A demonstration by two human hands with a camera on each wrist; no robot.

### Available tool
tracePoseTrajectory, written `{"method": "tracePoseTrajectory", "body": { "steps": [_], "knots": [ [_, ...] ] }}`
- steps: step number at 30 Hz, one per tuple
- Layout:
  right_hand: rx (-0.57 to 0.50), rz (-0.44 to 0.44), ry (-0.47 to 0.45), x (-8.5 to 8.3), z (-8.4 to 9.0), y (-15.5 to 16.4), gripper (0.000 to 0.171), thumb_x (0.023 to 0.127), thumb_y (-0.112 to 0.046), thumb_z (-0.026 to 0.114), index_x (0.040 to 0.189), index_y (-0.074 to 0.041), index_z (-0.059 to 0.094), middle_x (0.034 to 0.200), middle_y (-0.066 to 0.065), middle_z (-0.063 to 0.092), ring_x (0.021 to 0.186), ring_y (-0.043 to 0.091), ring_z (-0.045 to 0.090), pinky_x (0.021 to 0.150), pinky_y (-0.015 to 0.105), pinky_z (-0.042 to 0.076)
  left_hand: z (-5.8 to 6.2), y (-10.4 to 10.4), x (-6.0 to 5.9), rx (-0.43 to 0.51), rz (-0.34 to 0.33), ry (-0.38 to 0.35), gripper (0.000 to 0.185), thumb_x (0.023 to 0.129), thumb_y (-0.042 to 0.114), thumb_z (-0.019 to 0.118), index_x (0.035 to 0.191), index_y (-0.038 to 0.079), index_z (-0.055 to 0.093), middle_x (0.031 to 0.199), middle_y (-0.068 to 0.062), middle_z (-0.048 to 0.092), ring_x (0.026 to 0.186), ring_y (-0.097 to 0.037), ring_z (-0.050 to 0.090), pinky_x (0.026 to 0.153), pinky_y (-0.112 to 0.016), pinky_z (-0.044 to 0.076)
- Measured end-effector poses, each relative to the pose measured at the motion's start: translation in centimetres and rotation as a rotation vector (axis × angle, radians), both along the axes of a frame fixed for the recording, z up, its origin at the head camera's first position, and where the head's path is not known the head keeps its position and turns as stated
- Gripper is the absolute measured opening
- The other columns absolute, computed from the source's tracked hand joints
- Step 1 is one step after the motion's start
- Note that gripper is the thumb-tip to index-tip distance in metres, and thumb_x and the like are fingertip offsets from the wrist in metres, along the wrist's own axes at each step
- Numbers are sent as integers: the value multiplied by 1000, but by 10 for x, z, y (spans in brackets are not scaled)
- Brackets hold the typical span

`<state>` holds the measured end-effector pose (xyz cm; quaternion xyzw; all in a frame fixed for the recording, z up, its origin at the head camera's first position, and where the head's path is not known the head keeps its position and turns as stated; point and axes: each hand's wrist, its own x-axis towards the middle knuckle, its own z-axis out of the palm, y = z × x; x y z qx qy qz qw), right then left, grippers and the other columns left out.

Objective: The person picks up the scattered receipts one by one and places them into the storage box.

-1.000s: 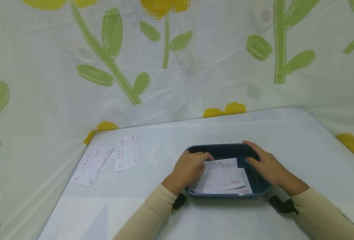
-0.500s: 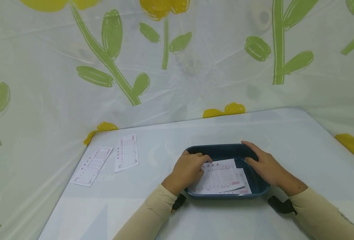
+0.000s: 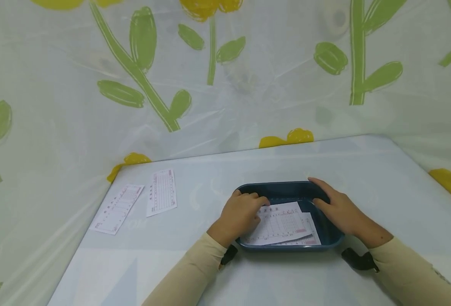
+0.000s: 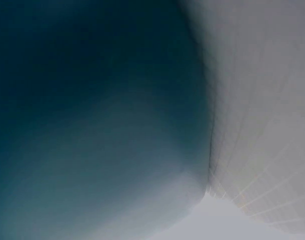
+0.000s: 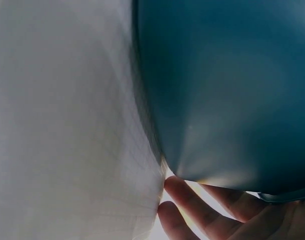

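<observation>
A dark blue tray (image 3: 286, 248) stands on the table, with printed paper forms (image 3: 280, 225) overlapping inside it. My left hand (image 3: 239, 214) reaches over the tray's left end, its curled fingers on the left part of the forms; that end of the paper is hidden under it. At the opposite end my right hand (image 3: 340, 212) grips the rim, thumb inside and fingers outside. In the right wrist view those fingers (image 5: 192, 205) lie against the outer wall of the tray (image 5: 232, 100). Only the tray's blurred wall (image 4: 117, 125) fills the left wrist view, with no fingers visible.
Two more printed forms lie apart at the table's left: a slanted one (image 3: 117, 209) near the edge and a more upright one (image 3: 162, 192) beside it. The white table (image 3: 194, 263) meets a flower-patterned curtain (image 3: 256, 106) at the back.
The top form in the tray has turned slightly, covering more of the form beneath it. The left hand's fingertips have shifted a little; the right hand stays at the rim.
</observation>
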<state>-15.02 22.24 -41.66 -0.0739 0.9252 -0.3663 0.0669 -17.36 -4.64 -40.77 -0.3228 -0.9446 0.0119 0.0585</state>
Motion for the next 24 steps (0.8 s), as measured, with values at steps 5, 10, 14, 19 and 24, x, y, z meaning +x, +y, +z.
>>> {"method": "tracePoseTrajectory", "body": {
  "steps": [5, 10, 14, 19, 24],
  "knots": [
    [2, -3, -10, -1, 1, -2, 61, 104, -27, 42, 160, -15, 20, 161, 26, 25, 144, 53, 29, 108, 71, 29, 2, -1, 1, -9, -4, 0, 36, 84, 27, 81, 118, 31, 71, 109, 7, 74, 100, -11, 68, 83, -32, 48],
    [-5, -2, 2, -1, 1, -1, 60, 104, -26, 42, 159, -14, 21, 162, 26, 25, 144, 53, 28, 108, 72, 29, 4, 0, 2, -17, -7, 10, 37, 83, 30, 82, 119, 31, 71, 111, 8, 73, 101, -11, 67, 84, -32, 49],
    [-2, -2, 4, -1, 1, -1, 60, 104, -27, 42, 159, -14, 21, 161, 26, 27, 143, 53, 30, 107, 72, 30, 5, -1, 1, 3, -11, -2, 35, 86, 35, 79, 120, 32, 70, 113, 9, 73, 102, -12, 65, 88, -33, 50],
    [8, -2, -7, 1, 0, -2, 60, 104, -26, 43, 159, -15, 21, 160, 27, 28, 142, 53, 31, 107, 72, 31, 4, -4, -2, 126, -45, -52, 28, 93, 38, 70, 119, 29, 71, 109, 10, 72, 101, -10, 65, 92, -33, 51],
    [7, 1, 14, 1, 0, -2, 60, 104, -25, 43, 159, -14, 22, 160, 27, 28, 143, 53, 31, 108, 71, 30, 11, -12, -4, 278, -53, -139, 24, 97, 33, 66, 118, 25, 71, 108, 8, 72, 102, -9, 66, 93, -32, 52]
  ]
}}
